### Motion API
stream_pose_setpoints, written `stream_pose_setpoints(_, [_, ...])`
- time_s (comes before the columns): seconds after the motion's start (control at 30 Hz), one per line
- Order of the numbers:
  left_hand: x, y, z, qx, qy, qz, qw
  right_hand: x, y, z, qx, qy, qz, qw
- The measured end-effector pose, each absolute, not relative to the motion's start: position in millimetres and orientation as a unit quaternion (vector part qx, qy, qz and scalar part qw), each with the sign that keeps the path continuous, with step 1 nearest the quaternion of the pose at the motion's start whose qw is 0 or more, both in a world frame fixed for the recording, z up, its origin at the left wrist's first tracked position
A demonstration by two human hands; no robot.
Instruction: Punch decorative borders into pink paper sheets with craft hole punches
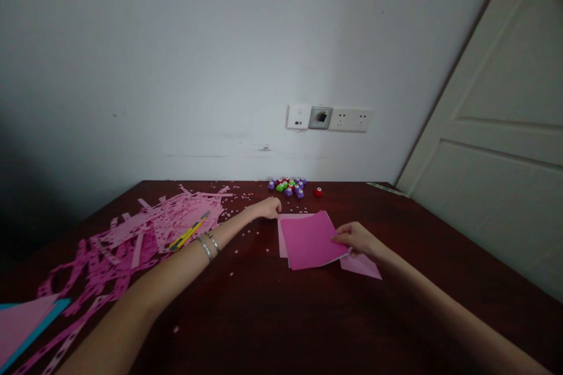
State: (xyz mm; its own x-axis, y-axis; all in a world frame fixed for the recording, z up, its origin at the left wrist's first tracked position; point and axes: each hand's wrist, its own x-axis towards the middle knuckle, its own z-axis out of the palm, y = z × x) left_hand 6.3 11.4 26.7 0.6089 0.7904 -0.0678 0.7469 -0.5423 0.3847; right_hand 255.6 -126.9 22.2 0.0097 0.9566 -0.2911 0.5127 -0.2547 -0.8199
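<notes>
My right hand (358, 238) pinches the right edge of a magenta sheet of paper (310, 241), thumb on top. The sheet is slightly bent, and a pale edge shows beneath it. Under it lies a light pink sheet (282, 240), mostly covered. Another light pink piece of paper (363, 266) juts out below my right hand. My left hand (269, 208) is closed at the top left corner of the light pink sheet; its fingertips are curled, and whether they grip that corner is unclear. Two silver bracelets (209, 245) circle the left wrist.
A heap of punched pink paper strips (127, 240) covers the table's left side, with a yellow utility knife (189, 232) on top. Small craft punches (290, 186) cluster by the wall; a red one (318, 192) stands apart. Pink and blue sheets (26, 325) lie front left.
</notes>
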Motion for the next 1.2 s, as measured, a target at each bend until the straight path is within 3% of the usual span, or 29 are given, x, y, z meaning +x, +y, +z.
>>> stream_pose_setpoints(0.33, [18.1,28.5,25.8,0.856,0.451,-0.032,0.251,249.4,-123.3,17.6,-0.677,-0.569,0.400,0.242])
stream_pose_setpoints(0.5, [15.5,26.7,32.1,0.838,0.447,-0.004,0.315,251.3,-122.5,13.4,-0.672,-0.571,0.399,0.253])
stream_pose_setpoints(0.57, [9.8,22.4,35.8,0.819,0.435,0.026,0.372,253.5,-122.6,10.5,-0.663,-0.570,0.405,0.267])
stream_pose_setpoints(0.7, [-1.6,9.6,35.4,0.690,0.400,0.119,0.591,255.7,-122.9,7.4,-0.652,-0.567,0.415,0.283])
stream_pose_setpoints(0.77, [-1.8,1.0,27.6,0.632,0.408,0.175,0.636,255.2,-122.9,6.8,-0.653,-0.566,0.416,0.284])
stream_pose_setpoints(0.97, [12.6,-22.3,8.1,0.629,0.417,0.305,0.581,258.5,-117.6,0.1,-0.631,-0.591,0.400,0.304])
stream_pose_setpoints(1.07, [11.8,-27.9,25.8,0.656,0.389,0.353,0.541,262.0,-112.3,1.2,-0.606,-0.628,0.363,0.327])
stream_pose_setpoints(1.2, [4.8,-34.6,62.0,0.687,0.304,0.393,0.531,254.7,-104.9,17.1,-0.526,-0.627,0.374,0.435])
